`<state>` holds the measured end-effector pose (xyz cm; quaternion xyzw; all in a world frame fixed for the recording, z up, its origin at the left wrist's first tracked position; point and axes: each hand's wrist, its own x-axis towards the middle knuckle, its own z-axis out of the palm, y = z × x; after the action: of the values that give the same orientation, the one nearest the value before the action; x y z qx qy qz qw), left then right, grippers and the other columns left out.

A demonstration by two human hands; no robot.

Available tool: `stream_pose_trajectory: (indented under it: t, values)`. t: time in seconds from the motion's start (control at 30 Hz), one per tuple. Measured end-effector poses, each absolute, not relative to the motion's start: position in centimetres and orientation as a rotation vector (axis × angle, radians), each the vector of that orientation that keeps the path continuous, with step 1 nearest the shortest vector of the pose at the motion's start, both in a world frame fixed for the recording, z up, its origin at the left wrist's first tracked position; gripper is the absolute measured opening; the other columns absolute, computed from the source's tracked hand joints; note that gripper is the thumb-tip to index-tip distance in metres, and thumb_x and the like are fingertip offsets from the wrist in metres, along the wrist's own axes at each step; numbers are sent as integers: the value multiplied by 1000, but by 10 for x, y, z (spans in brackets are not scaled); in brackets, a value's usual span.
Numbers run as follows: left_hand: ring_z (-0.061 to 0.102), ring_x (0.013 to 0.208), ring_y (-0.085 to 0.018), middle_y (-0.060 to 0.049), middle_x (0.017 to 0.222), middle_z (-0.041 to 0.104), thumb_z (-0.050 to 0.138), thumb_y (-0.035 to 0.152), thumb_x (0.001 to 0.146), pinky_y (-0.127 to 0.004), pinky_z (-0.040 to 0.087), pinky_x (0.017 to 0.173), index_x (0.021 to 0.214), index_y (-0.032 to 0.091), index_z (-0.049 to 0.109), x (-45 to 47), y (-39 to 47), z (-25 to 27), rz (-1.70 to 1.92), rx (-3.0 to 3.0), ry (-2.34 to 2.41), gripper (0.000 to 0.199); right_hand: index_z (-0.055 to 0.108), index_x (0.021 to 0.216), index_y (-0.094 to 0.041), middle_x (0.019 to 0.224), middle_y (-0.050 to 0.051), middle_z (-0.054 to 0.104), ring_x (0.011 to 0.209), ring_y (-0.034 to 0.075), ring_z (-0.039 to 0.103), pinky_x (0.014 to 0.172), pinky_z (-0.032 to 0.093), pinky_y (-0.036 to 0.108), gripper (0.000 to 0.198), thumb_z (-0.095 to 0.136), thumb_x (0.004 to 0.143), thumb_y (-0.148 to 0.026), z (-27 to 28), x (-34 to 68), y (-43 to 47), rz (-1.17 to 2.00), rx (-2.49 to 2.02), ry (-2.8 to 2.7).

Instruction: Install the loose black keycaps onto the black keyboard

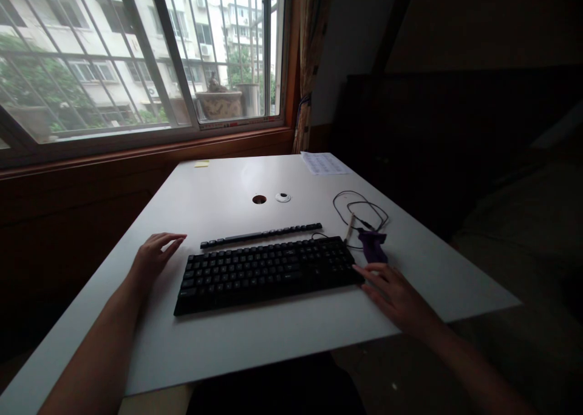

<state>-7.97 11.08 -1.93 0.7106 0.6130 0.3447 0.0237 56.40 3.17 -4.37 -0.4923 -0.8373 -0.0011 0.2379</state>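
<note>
A black keyboard (264, 275) lies flat on the white table, slightly angled. Behind its far edge stretches a straight row of dark keycaps (262, 236). My left hand (155, 254) rests on the tabletop left of the keyboard, fingers loosely extended and holding nothing. At the keyboard's right end is my right hand (389, 290), its fingers outstretched and the tips at or touching the corner; nothing shows in its grasp. Just beyond that hand sits a crumpled purple cloth (373, 246), with a thin light-coloured stick-like tool (350, 226) beside it.
A dark cable (362, 192) loops across the right side of the white table (218, 190). Near the middle are a round hole (259, 200) and a white disc-shaped cover (283, 197). Printed paper (324, 163) and yellow notes (201, 163) lie at the far edge, below a window.
</note>
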Motion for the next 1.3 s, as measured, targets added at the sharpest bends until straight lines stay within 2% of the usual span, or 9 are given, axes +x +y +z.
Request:
stream_pose_trajectory:
  t: [0.2,0.37,0.53,0.73,1.07,1.3]
  values:
    - [70,108,-30,-8,108,79,53,82,87,-45,53,99,104,29,80,-63,112,-13,1041,2119,1815,62,51,155,-34,130,11,64,120,29,65,103,58,49,50,52,105,-44,-44,563,31,-34,-1362,-2284]
    - [72,107,-30,-10,119,77,59,81,83,-41,56,95,112,24,79,-49,113,-11,954,1906,1730,67,55,152,-34,127,11,64,117,29,66,100,59,47,48,54,105,-42,-42,562,31,-22,-1362,-2288]
    - [71,111,-32,-11,121,77,63,80,80,-43,56,99,117,24,79,-40,112,-6,863,1809,1723,69,54,153,-33,127,11,65,116,29,65,102,57,50,49,52,106,-43,-43,562,31,-8,-1369,-2283]
    - [68,121,-34,-11,126,77,66,79,79,-46,53,105,115,24,79,-40,110,-2,929,1755,1715,67,56,152,-33,126,10,66,115,28,66,101,57,49,47,52,106,-41,-42,561,31,3,-1378,-2287]
    - [74,101,-32,-9,108,80,71,76,74,-43,59,90,118,22,79,-40,110,-3,871,1678,1776,70,55,152,-33,127,10,65,117,28,64,102,56,48,47,53,105,-39,-44,560,31,17,-1386,-2275]
    - [74,99,-31,-9,108,80,73,76,72,-40,59,85,116,23,80,-38,108,-2,844,1652,1776,69,55,151,-32,129,10,65,118,28,63,104,56,49,46,53,105,-36,-43,559,29,31,-1360,-2267]
